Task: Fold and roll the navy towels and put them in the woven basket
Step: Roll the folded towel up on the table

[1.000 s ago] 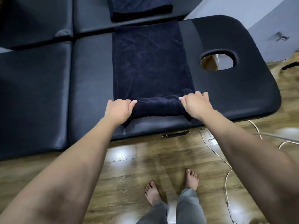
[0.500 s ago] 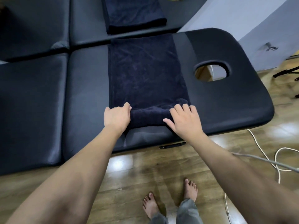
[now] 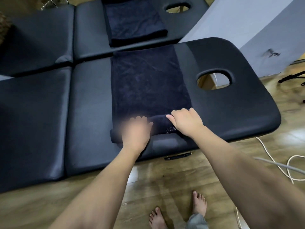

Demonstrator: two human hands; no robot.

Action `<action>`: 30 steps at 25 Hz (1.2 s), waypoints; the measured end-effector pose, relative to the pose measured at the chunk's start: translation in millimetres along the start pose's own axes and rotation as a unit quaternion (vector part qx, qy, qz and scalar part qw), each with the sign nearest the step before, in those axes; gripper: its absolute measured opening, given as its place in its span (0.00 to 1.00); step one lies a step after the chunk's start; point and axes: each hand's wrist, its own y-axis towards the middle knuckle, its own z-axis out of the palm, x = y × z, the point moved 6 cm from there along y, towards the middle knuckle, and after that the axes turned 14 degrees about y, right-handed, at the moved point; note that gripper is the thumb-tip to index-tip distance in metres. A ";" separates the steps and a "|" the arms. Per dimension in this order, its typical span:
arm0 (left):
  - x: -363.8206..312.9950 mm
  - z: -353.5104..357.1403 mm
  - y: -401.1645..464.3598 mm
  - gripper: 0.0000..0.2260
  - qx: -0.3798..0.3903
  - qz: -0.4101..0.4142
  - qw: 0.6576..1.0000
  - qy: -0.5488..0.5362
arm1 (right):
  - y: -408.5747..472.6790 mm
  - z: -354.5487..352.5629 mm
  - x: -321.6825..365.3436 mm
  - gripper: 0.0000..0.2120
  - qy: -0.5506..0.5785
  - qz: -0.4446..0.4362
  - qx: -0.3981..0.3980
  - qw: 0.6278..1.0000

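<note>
Navy terry towel point(image 3: 148, 86): flat strip on black padded massage table point(image 3: 231, 104), near end rolled. Roll axis left-right; unrolled length runs away from both hands. Right hand point(image 3: 184, 123) grip curled over roll; left hand point(image 3: 137, 129) blurred, grip indeterminate. Woven basket unseen.

**Towel across the near counter, both hands on its rolled end**

A towel point(image 3: 148, 83) lies lengthwise across the near counter point(image 3: 85, 104), its near end rolled up. The left hand point(image 3: 136, 132) rests on the roll's left part; the right hand point(image 3: 185, 121) sits on its right part. A face hole point(image 3: 213, 80) opens right of the towel. Behind, a second counter point(image 3: 89, 30) carries a folded towel point(image 3: 133, 20). Cables point(image 3: 283, 164) lie on the floor point(image 3: 165, 179) at right.
</note>
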 end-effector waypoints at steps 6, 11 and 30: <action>3.7 5.8 45.5 0.20 0.108 0.038 0.992 -0.047 | -12.2 -1.7 25.2 0.15 -0.064 -0.089 -0.216 0.970; 10.4 5.0 55.9 0.20 0.162 0.040 0.978 -0.122 | -9.7 14.1 18.9 0.22 -0.068 -0.050 -0.201 0.976; 10.5 6.7 71.7 0.26 0.040 0.074 0.996 -0.034 | 18.2 5.5 11.7 0.20 -0.068 -0.063 -0.157 0.983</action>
